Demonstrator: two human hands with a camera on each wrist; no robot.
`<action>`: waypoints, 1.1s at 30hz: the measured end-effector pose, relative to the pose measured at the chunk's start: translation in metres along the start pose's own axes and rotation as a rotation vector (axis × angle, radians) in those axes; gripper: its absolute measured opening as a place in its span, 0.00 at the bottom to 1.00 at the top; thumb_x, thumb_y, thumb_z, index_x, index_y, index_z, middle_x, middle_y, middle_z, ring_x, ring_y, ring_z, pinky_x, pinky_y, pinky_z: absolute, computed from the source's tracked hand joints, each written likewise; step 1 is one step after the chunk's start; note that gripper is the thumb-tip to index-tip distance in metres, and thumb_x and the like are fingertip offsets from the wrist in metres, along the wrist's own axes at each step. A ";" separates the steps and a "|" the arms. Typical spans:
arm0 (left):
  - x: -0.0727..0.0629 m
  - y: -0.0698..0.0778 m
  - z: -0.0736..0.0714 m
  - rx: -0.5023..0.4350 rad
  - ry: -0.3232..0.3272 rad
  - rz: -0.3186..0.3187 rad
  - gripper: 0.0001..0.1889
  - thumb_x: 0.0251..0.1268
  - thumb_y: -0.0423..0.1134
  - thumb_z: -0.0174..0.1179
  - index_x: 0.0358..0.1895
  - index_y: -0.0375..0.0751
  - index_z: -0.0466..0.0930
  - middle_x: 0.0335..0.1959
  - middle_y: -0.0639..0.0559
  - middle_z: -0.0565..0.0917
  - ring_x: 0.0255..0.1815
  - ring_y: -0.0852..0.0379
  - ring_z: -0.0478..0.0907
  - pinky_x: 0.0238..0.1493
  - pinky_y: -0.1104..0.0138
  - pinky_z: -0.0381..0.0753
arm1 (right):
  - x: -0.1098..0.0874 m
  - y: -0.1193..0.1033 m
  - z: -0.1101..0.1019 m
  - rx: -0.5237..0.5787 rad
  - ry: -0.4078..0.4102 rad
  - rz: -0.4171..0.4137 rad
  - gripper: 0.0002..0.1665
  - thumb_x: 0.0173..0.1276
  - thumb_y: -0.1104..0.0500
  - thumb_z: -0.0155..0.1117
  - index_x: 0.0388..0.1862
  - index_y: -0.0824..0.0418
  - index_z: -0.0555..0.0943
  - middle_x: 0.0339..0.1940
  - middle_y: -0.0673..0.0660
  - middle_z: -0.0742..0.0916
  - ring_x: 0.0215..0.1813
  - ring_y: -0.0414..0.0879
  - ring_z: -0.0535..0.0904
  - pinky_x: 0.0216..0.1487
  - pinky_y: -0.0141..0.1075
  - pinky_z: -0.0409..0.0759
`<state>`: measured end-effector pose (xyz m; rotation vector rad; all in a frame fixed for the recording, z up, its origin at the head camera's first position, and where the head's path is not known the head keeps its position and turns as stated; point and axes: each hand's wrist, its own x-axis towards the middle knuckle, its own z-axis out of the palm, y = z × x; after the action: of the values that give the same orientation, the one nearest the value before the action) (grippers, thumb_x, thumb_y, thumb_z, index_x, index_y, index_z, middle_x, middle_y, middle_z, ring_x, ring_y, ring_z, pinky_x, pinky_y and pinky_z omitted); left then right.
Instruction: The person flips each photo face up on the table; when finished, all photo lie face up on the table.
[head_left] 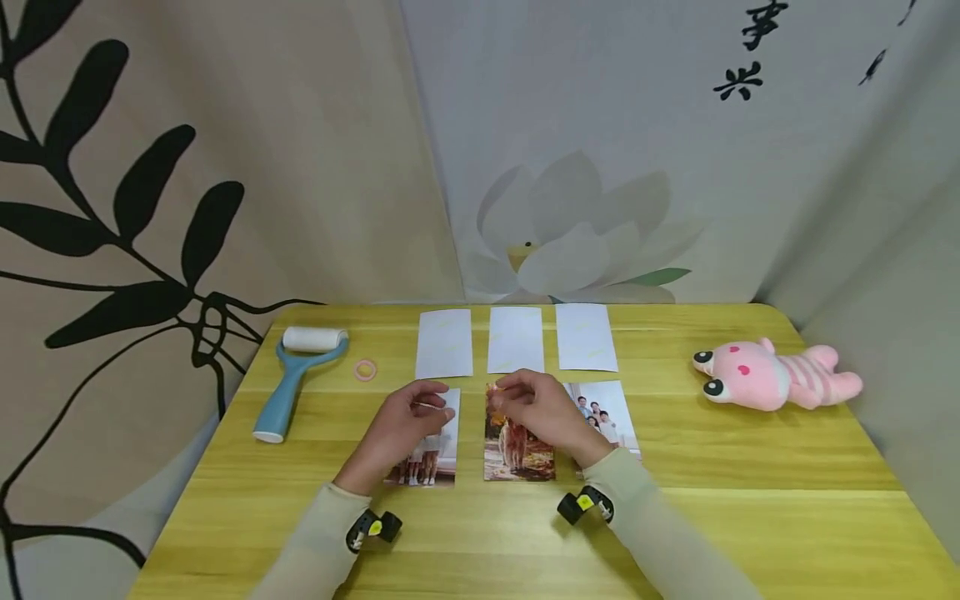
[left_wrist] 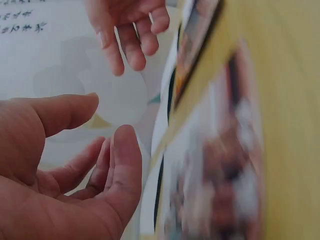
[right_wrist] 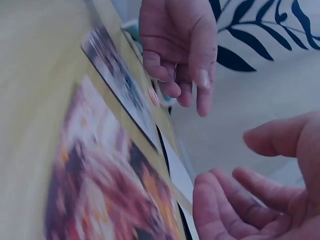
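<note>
My left hand (head_left: 401, 427) hovers over the left photo (head_left: 444, 458), a print of people, fingers loosely bent. Its thumb and fingertips stand apart with nothing between them in the left wrist view. My right hand (head_left: 542, 408) is above the middle photo (head_left: 519, 454), which has a brown animal among autumn colours. In the right wrist view its bent fingers and thumb are likewise apart and hold nothing. Partly behind the right wrist lies a third photo (head_left: 611, 412), a group of people in white. All three photos lie in a row on the table.
Behind the photos lie three white cards, left (head_left: 444, 343), middle (head_left: 515, 340) and right (head_left: 587, 337). A blue-handled lint roller (head_left: 283, 400) and a pink ring (head_left: 365, 370) lie at the left of the wooden table (head_left: 735, 517). A pink plush toy (head_left: 761, 375) lies at the right.
</note>
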<state>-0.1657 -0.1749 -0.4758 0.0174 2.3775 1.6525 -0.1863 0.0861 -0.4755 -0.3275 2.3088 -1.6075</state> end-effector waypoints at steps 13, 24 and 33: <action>0.052 0.030 0.047 -0.312 -0.111 0.027 0.20 0.77 0.40 0.64 0.67 0.42 0.79 0.55 0.43 0.81 0.62 0.34 0.82 0.63 0.50 0.86 | 0.004 0.009 -0.059 -0.003 0.106 -0.010 0.20 0.82 0.53 0.62 0.66 0.60 0.81 0.52 0.69 0.87 0.53 0.65 0.86 0.53 0.56 0.86; 0.098 0.051 0.090 -0.370 -0.155 0.017 0.23 0.76 0.36 0.64 0.70 0.35 0.76 0.55 0.41 0.83 0.64 0.32 0.80 0.60 0.57 0.88 | 0.016 0.026 -0.107 0.004 0.226 0.033 0.22 0.82 0.54 0.60 0.68 0.64 0.79 0.57 0.71 0.86 0.57 0.65 0.86 0.57 0.55 0.87; 0.129 0.050 0.123 -0.288 -0.189 0.054 0.25 0.79 0.35 0.61 0.74 0.31 0.72 0.67 0.34 0.79 0.66 0.36 0.81 0.64 0.52 0.85 | 0.024 0.045 -0.145 -0.012 0.276 0.122 0.29 0.83 0.50 0.59 0.73 0.66 0.74 0.63 0.69 0.83 0.61 0.61 0.84 0.58 0.46 0.88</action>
<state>-0.2714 -0.0240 -0.4946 0.1792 2.0027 1.9107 -0.2638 0.2188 -0.4734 0.0367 2.4833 -1.6675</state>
